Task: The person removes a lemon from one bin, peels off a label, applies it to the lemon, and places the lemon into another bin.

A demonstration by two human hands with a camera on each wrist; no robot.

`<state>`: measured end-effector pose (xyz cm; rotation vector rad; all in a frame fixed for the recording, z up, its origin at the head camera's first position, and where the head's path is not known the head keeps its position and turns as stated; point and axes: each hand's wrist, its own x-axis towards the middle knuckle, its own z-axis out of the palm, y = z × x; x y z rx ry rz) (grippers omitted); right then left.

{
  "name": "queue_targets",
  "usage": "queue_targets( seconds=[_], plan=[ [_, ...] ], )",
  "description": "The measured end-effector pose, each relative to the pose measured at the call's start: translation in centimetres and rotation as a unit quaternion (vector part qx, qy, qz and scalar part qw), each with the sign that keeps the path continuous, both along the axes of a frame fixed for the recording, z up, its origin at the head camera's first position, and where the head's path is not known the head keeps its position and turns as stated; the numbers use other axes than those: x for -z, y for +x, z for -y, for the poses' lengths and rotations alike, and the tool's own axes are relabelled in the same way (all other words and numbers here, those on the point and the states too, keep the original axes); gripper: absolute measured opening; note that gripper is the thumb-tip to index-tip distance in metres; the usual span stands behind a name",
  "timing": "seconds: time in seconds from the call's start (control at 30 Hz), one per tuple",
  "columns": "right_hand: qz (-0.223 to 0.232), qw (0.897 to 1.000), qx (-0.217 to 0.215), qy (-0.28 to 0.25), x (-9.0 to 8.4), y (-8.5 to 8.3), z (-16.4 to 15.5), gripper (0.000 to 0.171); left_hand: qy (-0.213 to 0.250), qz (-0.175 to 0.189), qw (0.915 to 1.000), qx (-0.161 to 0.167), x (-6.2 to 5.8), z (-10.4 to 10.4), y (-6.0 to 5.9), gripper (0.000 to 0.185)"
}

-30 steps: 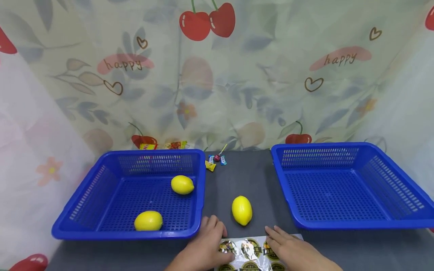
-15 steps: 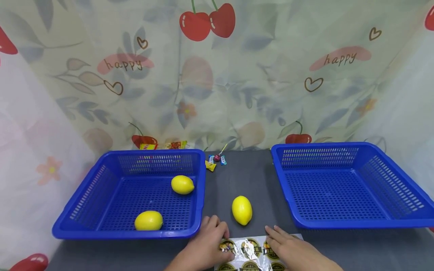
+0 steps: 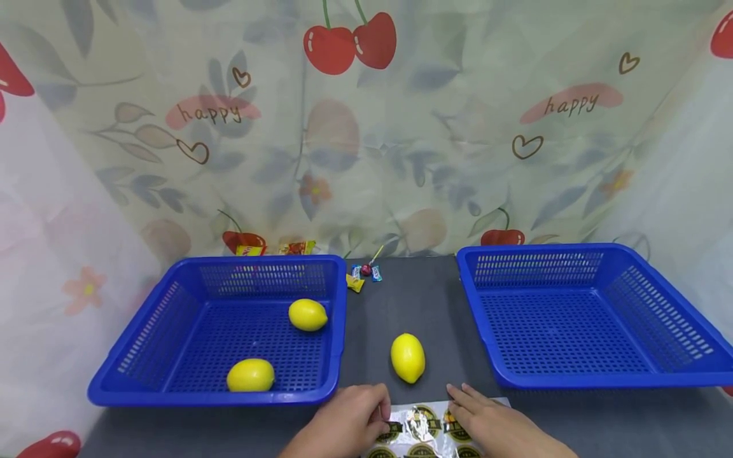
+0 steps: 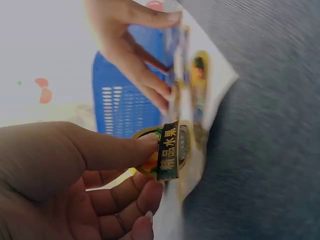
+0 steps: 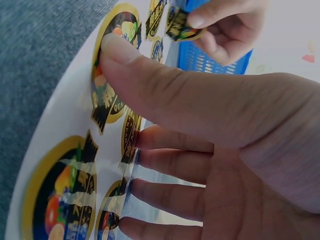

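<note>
My left hand (image 3: pixel 350 420) pinches a round black-and-gold fruit sticker (image 4: pixel 168 156) between thumb and forefinger. In the left wrist view, the sticker is up off the white sticker sheet (image 3: pixel 408 416) near its left end. My right hand (image 3: pixel 498 425) rests on the sheet's right part, fingers fairly straight; the right wrist view shows its thumb (image 5: pixel 125 60) on a sticker. More round stickers remain on the glossy sheet. A yellow lemon (image 3: pixel 408 358) lies on the dark table just beyond the sheet, between the two hands and touched by neither.
The left blue basket (image 3: pixel 214 397) holds two lemons, a near one (image 3: pixel 251 375) and a far one (image 3: pixel 307 315). Another blue basket (image 3: pixel 572 327) stands at the right. Small candies (image 3: pixel 355 283) and a lollipop (image 3: pixel 366 270) lie at the back, before a printed curtain (image 3: pixel 378 159).
My left hand has drawn back toward me, its fingers now curled in, with a sticker pinched in them. The right hand stays on the sheet. The lemons have not moved.
</note>
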<state>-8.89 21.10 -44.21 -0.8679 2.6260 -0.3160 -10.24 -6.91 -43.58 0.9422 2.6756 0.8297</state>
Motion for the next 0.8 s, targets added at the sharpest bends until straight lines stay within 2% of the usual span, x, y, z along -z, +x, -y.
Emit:
queue_targets(
  seconds=[0.1,0.2,0.3,0.37,0.43,0.5,0.57,0.63,0.73,0.8],
  plan=[
    [0.003,1.0,0.0,0.0,-0.1,0.0,0.0,0.045,0.019,0.037,0.9991,0.005,-0.7,0.0,0.1,0.021],
    [0.01,1.0,0.003,0.002,-0.1,-0.2,-0.2,0.061,0.064,0.068,0.9956,0.006,-1.2,-0.2,0.2,0.015],
    [0.001,1.0,-0.007,-0.005,0.2,-0.5,-0.6,0.075,0.117,0.089,0.9891,-0.001,-1.4,-0.3,0.1,0.009],
    [-0.003,1.0,-0.015,-0.011,0.0,-0.5,-0.7,0.075,0.158,0.091,0.9831,-0.007,-1.3,-0.5,0.0,0.007],
    [-0.016,0.999,-0.02,-0.02,-0.4,-0.5,-0.6,0.074,0.2,0.081,0.9762,-0.015,-1.1,-0.7,-0.3,0.005],
    [-0.011,0.999,-0.008,-0.035,-1.2,-0.5,-0.2,0.077,0.239,0.069,0.9683,-0.025,-0.7,-1.1,-0.5,0.004],
    [-0.019,0.998,0.008,-0.061,-1.5,-0.7,0.1,0.086,0.271,0.049,0.9604,-0.042,-0.4,-1.7,-0.8,0.004],
    [-0.033,0.994,0.025,-0.097,-1.6,-1.1,0.8,0.094,0.297,0.045,0.9515,-0.066,-0.2,-2.3,-1.1,0.008],
    [-0.052,0.985,0.054,-0.156,-1.3,-2.2,1.8,0.098,0.337,0.053,0.9337,-0.108,0.1,-3.2,-1.8,0.013],
    [-0.043,0.977,0.079,-0.196,-1.1,-3.1,2.4,0.098,0.364,0.072,0.9184,-0.136,0.2,-3.7,-2.3,0.015]
  ],
)
